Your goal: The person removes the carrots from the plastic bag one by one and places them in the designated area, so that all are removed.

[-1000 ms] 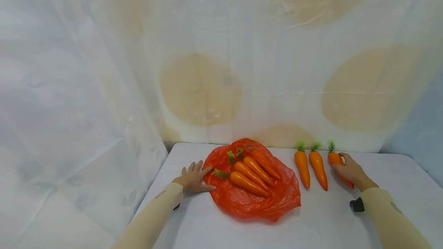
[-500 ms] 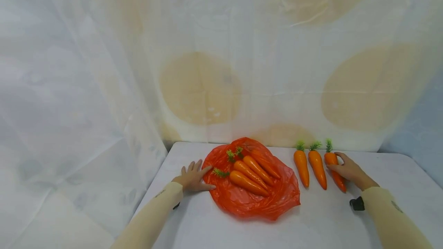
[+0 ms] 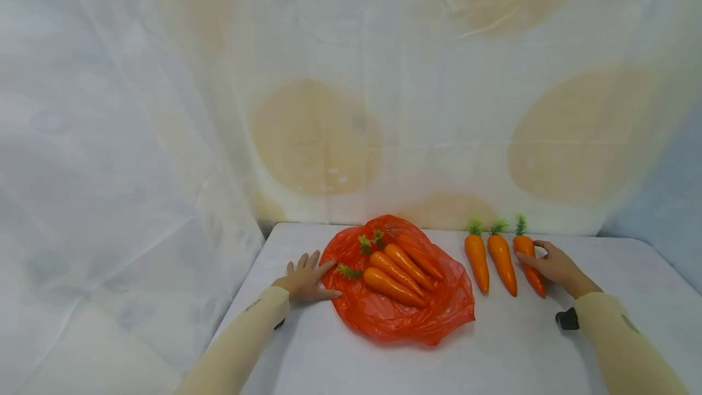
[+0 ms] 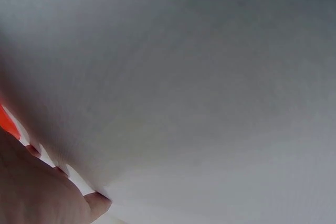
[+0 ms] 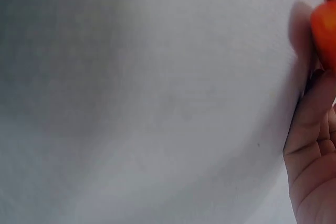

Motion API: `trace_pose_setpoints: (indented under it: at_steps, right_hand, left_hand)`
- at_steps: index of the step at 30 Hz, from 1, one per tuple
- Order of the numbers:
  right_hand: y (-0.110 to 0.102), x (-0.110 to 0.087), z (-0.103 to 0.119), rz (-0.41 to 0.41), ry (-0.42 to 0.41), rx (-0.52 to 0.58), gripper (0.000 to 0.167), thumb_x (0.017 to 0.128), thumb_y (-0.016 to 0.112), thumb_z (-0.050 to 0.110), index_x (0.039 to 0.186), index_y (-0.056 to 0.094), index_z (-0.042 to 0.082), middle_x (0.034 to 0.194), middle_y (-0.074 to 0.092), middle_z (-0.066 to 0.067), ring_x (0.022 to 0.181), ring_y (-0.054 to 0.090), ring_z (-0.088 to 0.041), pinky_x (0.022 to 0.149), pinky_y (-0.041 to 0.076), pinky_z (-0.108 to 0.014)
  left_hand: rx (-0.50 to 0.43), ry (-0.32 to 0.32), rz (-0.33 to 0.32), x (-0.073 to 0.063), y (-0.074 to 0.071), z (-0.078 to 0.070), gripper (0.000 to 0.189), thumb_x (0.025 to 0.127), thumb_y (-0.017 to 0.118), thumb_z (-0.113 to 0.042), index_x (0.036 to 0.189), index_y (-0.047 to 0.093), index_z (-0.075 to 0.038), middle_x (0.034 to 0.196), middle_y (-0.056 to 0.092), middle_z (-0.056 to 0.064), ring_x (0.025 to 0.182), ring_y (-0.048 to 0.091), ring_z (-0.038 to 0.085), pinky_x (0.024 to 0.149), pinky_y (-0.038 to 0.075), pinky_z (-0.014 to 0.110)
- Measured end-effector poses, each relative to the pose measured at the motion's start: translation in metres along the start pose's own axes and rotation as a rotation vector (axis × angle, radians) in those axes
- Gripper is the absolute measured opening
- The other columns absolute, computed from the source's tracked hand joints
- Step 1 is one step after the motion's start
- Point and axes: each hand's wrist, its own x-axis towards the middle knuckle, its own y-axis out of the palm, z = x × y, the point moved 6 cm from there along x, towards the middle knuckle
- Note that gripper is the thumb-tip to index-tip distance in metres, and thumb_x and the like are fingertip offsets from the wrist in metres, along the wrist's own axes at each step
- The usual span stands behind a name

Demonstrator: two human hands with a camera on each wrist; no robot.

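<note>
My left hand [image 3: 305, 280] lies with fingers spread at the left edge of a crumpled red plastic bag [image 3: 384, 323], thumb and index fingertips over its rim. Several orange carrots [image 3: 392, 288] with green tops lie on the bag. At the right, my right hand [image 3: 560, 270] holds a carrot [image 3: 524, 245] on the table, thumb across to its left side and fingers at its right. In the right wrist view, the rounded end of an orange carrot [image 5: 325, 32] shows beside the fingers. The left wrist view catches only part of the left hand [image 4: 39, 192] and a red bit of bag.
Two more carrots, a left one [image 3: 477, 261] and a middle one [image 3: 501, 263], lie side by side between the bag and the held carrot. The white table [image 3: 417, 373] ends at the back against a pale curtain [image 3: 439, 108] with tan circles.
My right hand has shifted its carrot leftward, closer to the other two and more in line with them. The left hand and the bag stay in place.
</note>
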Motion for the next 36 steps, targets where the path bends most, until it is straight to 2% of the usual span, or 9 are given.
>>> trace_pose_setpoints:
  at_steps: [3,10,17,23,27,30,33,36]
  right_hand:
    - [0.0,-0.003,0.0,0.03,0.004,0.023,0.116,0.088,0.046,0.076,0.148,0.008,-0.015,0.142,0.023,-0.045,0.123,0.034,-0.058,0.102,0.036,-0.071]
    - [-0.002,-0.008,0.001,0.108,-0.007,0.108,0.115,0.088,0.055,0.068,0.149,0.003,-0.015,0.139,0.033,-0.043,0.114,0.049,-0.05,0.101,0.037,-0.07]
    - [-0.003,-0.008,-0.008,0.095,-0.046,0.112,0.108,0.092,0.049,0.067,0.148,0.009,-0.016,0.135,0.046,-0.04,0.114,0.056,-0.048,0.097,0.04,-0.069]
    - [-0.005,-0.012,-0.01,0.062,-0.041,0.106,0.104,0.093,0.045,0.067,0.148,0.014,-0.016,0.135,0.045,-0.041,0.116,0.054,-0.049,0.097,0.043,-0.067]
    - [-0.01,-0.02,-0.014,0.013,0.005,0.108,0.11,0.091,0.044,0.072,0.147,0.012,-0.017,0.134,0.039,-0.044,0.114,0.052,-0.052,0.096,0.046,-0.064]
    - [-0.016,-0.026,-0.02,-0.043,0.022,0.059,0.113,0.09,0.042,0.076,0.146,0.011,-0.018,0.134,0.031,-0.048,0.116,0.046,-0.056,0.095,0.047,-0.064]
    - [-0.027,-0.032,-0.023,-0.167,0.008,-0.015,0.112,0.091,0.043,0.074,0.147,0.009,-0.018,0.137,0.018,-0.051,0.119,0.032,-0.062,0.095,0.041,-0.072]
    - [-0.037,-0.037,-0.022,-0.345,-0.033,-0.138,0.109,0.091,0.047,0.07,0.147,0.011,-0.016,0.139,0.009,-0.052,0.118,0.024,-0.067,0.095,0.033,-0.079]
  left_hand:
    - [-0.005,0.001,-0.005,0.0,0.0,0.0,0.095,0.073,0.061,-0.081,0.154,0.028,-0.043,0.167,0.011,0.01,0.151,0.01,0.042,0.117,0.008,0.07]
    - [-0.002,0.004,-0.013,0.001,0.0,0.001,0.096,0.073,0.06,-0.081,0.154,0.028,-0.042,0.167,0.012,0.01,0.15,0.011,0.042,0.116,0.009,0.071]
    - [-0.001,-0.001,-0.015,-0.002,0.0,-0.002,0.094,0.074,0.059,-0.081,0.154,0.028,-0.042,0.167,0.012,0.01,0.15,0.011,0.042,0.117,0.01,0.07]
    - [0.007,-0.004,-0.018,-0.002,0.0,-0.002,0.095,0.073,0.059,-0.082,0.154,0.029,-0.042,0.167,0.012,0.009,0.151,0.012,0.042,0.117,0.011,0.07]
    - [-0.011,0.005,-0.012,0.0,0.002,-0.002,0.095,0.073,0.061,-0.081,0.154,0.03,-0.042,0.166,0.014,0.009,0.15,0.012,0.042,0.117,0.01,0.07]
    - [-0.005,0.011,-0.012,0.003,0.005,-0.001,0.095,0.072,0.06,-0.082,0.153,0.029,-0.043,0.166,0.014,0.009,0.15,0.013,0.042,0.117,0.011,0.069]
    - [-0.004,0.006,-0.019,0.004,0.006,0.001,0.096,0.071,0.061,-0.081,0.153,0.03,-0.043,0.166,0.015,0.01,0.15,0.013,0.043,0.117,0.011,0.07]
    - [-0.014,0.003,-0.025,0.005,0.004,0.002,0.096,0.072,0.062,-0.08,0.153,0.031,-0.041,0.166,0.015,0.011,0.15,0.013,0.043,0.116,0.01,0.07]
